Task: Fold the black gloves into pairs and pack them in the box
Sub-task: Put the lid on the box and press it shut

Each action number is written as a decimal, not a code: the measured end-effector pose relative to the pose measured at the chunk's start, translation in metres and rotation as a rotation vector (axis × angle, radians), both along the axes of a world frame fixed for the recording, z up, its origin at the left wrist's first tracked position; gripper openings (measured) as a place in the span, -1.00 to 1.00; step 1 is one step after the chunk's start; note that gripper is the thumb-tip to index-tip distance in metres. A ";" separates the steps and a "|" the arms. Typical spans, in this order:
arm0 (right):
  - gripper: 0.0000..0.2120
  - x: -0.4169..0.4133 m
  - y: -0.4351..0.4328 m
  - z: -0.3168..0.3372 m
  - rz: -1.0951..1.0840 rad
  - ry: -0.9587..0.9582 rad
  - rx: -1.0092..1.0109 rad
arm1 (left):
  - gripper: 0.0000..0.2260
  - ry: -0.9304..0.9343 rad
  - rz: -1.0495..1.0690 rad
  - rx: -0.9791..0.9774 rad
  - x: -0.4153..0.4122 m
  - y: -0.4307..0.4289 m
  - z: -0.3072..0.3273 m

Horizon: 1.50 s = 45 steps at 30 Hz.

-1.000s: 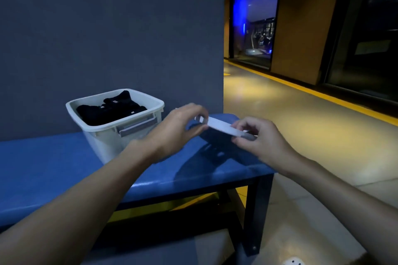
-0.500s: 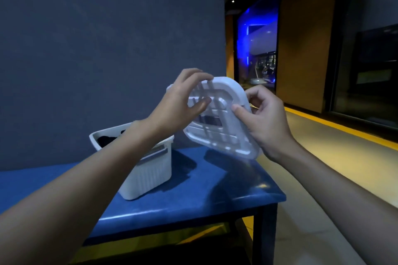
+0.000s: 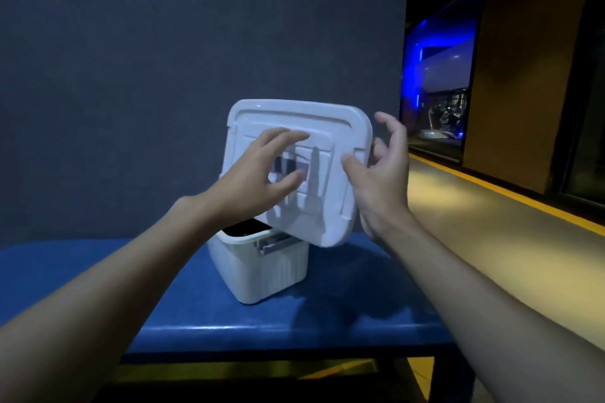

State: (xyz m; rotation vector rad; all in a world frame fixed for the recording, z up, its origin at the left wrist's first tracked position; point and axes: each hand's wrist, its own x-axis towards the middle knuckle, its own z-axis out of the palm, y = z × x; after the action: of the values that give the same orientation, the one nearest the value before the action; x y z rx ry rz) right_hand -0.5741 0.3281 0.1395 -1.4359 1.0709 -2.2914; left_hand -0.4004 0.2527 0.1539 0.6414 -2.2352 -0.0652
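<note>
Black gloves (image 3: 244, 228) sit in the white box (image 3: 262, 271) on the worktop (image 3: 98, 271). Right grip (image 3: 383, 180) pinches the tilted lid (image 3: 294, 118); left grip (image 3: 258, 173) lies released, flat against it.

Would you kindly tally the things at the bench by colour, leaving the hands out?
White: 2, the lid and the box
Black: 1, the glove heap inside the box
Blue: 1, the bench
Total: 4
</note>
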 end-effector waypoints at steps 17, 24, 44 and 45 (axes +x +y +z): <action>-0.44 0.055 -0.095 -0.076 0.013 -0.265 0.413 | -0.35 -0.388 0.255 0.243 0.062 -0.037 -0.074; -0.41 0.038 -0.098 -0.092 -0.276 0.164 0.637 | -0.38 -0.349 0.241 0.247 0.070 -0.051 -0.087; -0.57 -0.010 -0.106 -0.131 -0.108 0.615 0.392 | -0.45 -0.355 0.228 0.235 0.078 -0.067 -0.104; -0.56 -0.013 -0.106 -0.130 -0.085 0.650 0.371 | -0.47 -0.359 0.229 0.239 0.078 -0.067 -0.104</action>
State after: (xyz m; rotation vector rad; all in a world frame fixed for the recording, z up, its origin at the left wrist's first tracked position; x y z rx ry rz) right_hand -0.5868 0.2222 0.0091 -2.0368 1.6437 -1.5563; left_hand -0.3227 0.1860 0.0502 1.1095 -2.4991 -0.1098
